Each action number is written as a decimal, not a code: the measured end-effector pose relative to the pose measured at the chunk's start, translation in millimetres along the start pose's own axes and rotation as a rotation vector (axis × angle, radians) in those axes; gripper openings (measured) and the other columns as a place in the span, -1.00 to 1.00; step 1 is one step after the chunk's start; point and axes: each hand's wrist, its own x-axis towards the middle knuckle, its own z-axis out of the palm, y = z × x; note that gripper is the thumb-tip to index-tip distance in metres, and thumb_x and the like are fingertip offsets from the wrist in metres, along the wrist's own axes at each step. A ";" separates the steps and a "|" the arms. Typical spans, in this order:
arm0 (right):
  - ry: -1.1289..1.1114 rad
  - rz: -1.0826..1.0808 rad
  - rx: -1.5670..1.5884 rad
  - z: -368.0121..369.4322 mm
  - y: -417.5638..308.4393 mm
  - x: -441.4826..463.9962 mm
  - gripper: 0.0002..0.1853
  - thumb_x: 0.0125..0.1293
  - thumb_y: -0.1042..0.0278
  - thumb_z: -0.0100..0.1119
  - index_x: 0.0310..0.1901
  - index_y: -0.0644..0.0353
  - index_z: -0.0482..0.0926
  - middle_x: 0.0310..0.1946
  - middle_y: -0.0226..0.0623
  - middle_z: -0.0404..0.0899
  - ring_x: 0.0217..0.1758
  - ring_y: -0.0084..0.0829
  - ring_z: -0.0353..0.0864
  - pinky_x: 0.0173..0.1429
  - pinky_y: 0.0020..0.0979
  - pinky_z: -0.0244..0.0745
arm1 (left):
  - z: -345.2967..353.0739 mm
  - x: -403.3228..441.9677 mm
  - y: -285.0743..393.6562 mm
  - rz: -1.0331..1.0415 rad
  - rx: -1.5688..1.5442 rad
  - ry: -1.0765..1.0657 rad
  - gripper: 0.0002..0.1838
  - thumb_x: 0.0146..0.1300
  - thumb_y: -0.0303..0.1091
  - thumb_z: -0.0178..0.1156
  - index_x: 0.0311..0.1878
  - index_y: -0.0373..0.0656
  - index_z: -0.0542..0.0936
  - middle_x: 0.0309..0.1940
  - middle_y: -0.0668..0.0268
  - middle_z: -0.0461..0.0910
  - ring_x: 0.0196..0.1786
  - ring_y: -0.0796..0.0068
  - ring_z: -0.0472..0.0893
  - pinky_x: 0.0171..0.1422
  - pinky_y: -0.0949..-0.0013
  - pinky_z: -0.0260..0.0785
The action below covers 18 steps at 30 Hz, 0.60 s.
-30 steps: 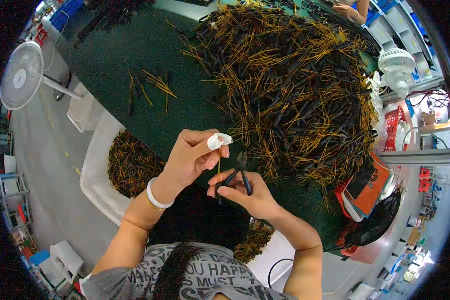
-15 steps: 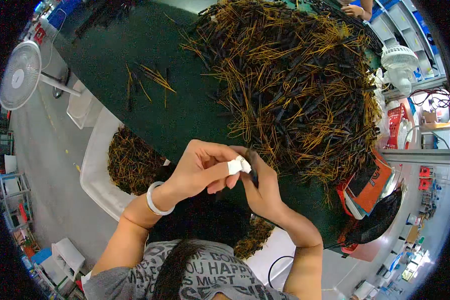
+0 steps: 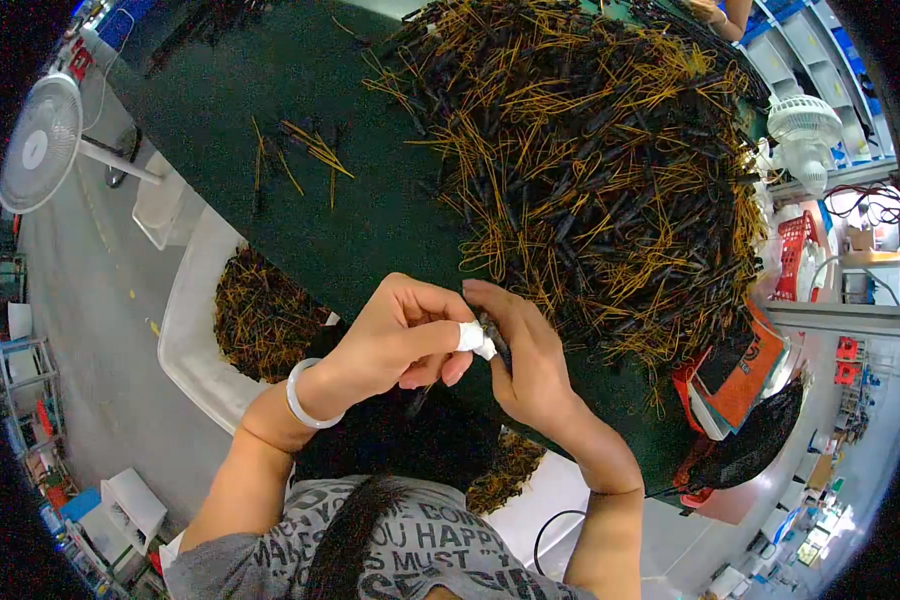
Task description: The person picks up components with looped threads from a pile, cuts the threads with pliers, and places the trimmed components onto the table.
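Note:
My left hand [image 3: 405,335], with white tape on its fingertips, is pinched closed near the table's front edge. A dark piece hangs just below its fingers, and what the fingertips grip is hidden. My right hand [image 3: 525,350] is wrapped round dark-handled cutters [image 3: 498,345], whose jaws meet the taped fingertips. Beyond both hands lies a large heap of black pieces with yellow wires [image 3: 590,180] on the dark green table [image 3: 370,230]. Several loose wired pieces [image 3: 315,150] rest at the upper left of the table.
A white bin [image 3: 185,340] holding more wired pieces stands at the left below the table edge. A fan [image 3: 40,145] is at far left, another fan [image 3: 805,130] at right. An orange packet [image 3: 740,370] lies right. A co-worker's hand [image 3: 710,12] shows at top right.
My right hand has moved up and turned, bringing the cutters to my left fingertips. My left hand has shifted slightly down and right. The hanging yellow wire is out of sight.

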 end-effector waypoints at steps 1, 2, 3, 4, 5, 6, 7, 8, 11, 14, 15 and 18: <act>0.003 -0.020 -0.029 -0.1 1.1 -0.5 -0.45 -0.06 0.71 0.12 0.08 0.29 0.37 0.08 -0.06 0.44 0.05 -0.03 0.47 0.12 -0.18 0.40 | 0.1 0.0 0.7 -0.005 0.001 -0.007 -0.83 0.24 -0.47 0.09 -0.39 -0.34 0.59 -0.68 0.25 0.53 -0.81 0.73 0.29 -0.74 0.62 -0.01; 0.006 -0.040 -0.058 0.1 2.2 -1.4 -0.48 -0.08 0.71 0.12 0.03 0.29 0.39 0.03 -0.08 0.47 0.00 -0.04 0.49 0.07 -0.18 0.41 | -0.2 0.0 0.3 -0.006 0.000 -0.006 -0.83 0.24 -0.47 0.09 -0.39 -0.34 0.59 -0.68 0.25 0.53 -0.81 0.73 0.29 -0.74 0.62 -0.01; 0.005 -0.039 -0.057 1.0 3.5 -3.4 -0.48 -0.08 0.71 0.12 0.03 0.29 0.39 0.03 -0.08 0.47 0.00 -0.04 0.49 0.07 -0.18 0.41 | -0.7 0.0 -0.1 -0.017 -0.017 -0.018 -0.83 0.24 -0.46 0.09 -0.39 -0.35 0.59 -0.68 0.24 0.53 -0.81 0.74 0.28 -0.74 0.62 -0.02; -0.002 -0.020 -0.063 2.4 4.8 -6.5 -0.49 -0.09 0.71 0.11 0.01 0.30 0.40 -0.01 -0.08 0.48 -0.04 -0.04 0.50 0.04 -0.18 0.42 | -1.1 0.1 -0.8 -0.028 -0.033 -0.031 -0.83 0.25 -0.46 0.09 -0.39 -0.35 0.59 -0.68 0.23 0.53 -0.81 0.74 0.28 -0.75 0.62 -0.03; -0.008 0.000 -0.069 3.2 5.2 -8.7 -0.51 -0.11 0.71 0.10 -0.02 0.30 0.41 -0.05 -0.08 0.49 -0.08 -0.04 0.51 0.01 -0.18 0.42 | -1.2 0.3 -1.7 -0.029 -0.034 -0.031 -0.83 0.25 -0.46 0.09 -0.39 -0.35 0.59 -0.68 0.23 0.53 -0.81 0.74 0.28 -0.75 0.62 -0.03; -0.008 0.000 -0.069 3.7 5.0 -10.1 -0.51 -0.11 0.71 0.10 -0.02 0.30 0.41 -0.05 -0.08 0.49 -0.08 -0.04 0.51 0.01 -0.18 0.42 | -1.0 0.6 -3.1 -0.034 -0.053 -0.035 -0.83 0.25 -0.45 0.09 -0.38 -0.35 0.59 -0.68 0.22 0.53 -0.81 0.74 0.27 -0.75 0.62 -0.04; -0.023 0.037 -0.035 4.2 4.6 -10.7 -0.53 -0.08 0.71 0.09 -0.02 0.30 0.41 -0.05 -0.07 0.50 -0.09 -0.03 0.51 0.00 -0.18 0.42 | -1.2 0.9 -4.3 -0.040 -0.072 -0.039 -0.82 0.25 -0.45 0.09 -0.38 -0.36 0.59 -0.67 0.21 0.53 -0.82 0.74 0.26 -0.75 0.62 -0.04; -0.038 0.073 0.000 4.7 4.0 -10.7 -0.55 -0.05 0.71 0.07 -0.02 0.29 0.41 -0.06 -0.06 0.50 -0.09 -0.01 0.52 0.00 -0.18 0.42 | -2.3 1.1 -5.2 -0.040 -0.073 -0.038 -0.82 0.25 -0.45 0.09 -0.38 -0.36 0.59 -0.67 0.21 0.53 -0.82 0.74 0.26 -0.75 0.62 -0.04; 0.028 0.059 0.179 7.3 0.0 -3.0 -0.58 0.03 0.71 0.03 0.00 0.30 0.41 -0.07 -0.04 0.50 -0.10 -0.01 0.53 0.00 -0.19 0.43 | -5.3 0.9 -4.6 -0.036 -0.104 -0.051 -0.82 0.26 -0.45 0.09 -0.35 -0.36 0.60 -0.66 0.24 0.54 -0.80 0.74 0.29 -0.74 0.63 0.00; 0.065 0.106 0.236 8.5 3.9 -4.4 -0.62 0.15 0.70 -0.05 0.04 0.33 0.39 -0.07 -0.03 0.50 -0.10 -0.05 0.55 -0.02 -0.26 0.43 | -5.5 -1.0 2.8 0.052 0.244 0.229 -0.86 0.22 -0.48 0.17 -0.30 -0.37 0.63 -0.64 0.31 0.55 -0.72 0.74 0.37 -0.67 0.64 0.11; 0.097 0.091 0.217 8.3 5.8 -4.9 -0.63 0.20 0.69 -0.10 0.08 0.33 0.38 -0.08 -0.05 0.51 -0.18 -0.15 0.57 -0.07 -0.37 0.43 | -12.6 -0.5 1.4 0.131 0.376 0.329 -0.87 0.20 -0.49 0.18 -0.31 -0.37 0.64 -0.63 0.34 0.55 -0.70 0.74 0.38 -0.64 0.63 0.14; 0.071 0.157 0.233 3.7 3.5 -2.9 -0.65 0.23 0.70 -0.12 0.07 0.32 0.39 -0.11 -0.09 0.52 -0.30 -0.26 0.53 -0.14 -0.44 0.40 | -43.3 6.0 8.0 0.387 0.966 0.602 -0.87 0.13 -0.52 0.20 -0.28 -0.37 0.62 -0.57 0.26 0.56 -0.57 0.64 0.45 -0.49 0.54 0.25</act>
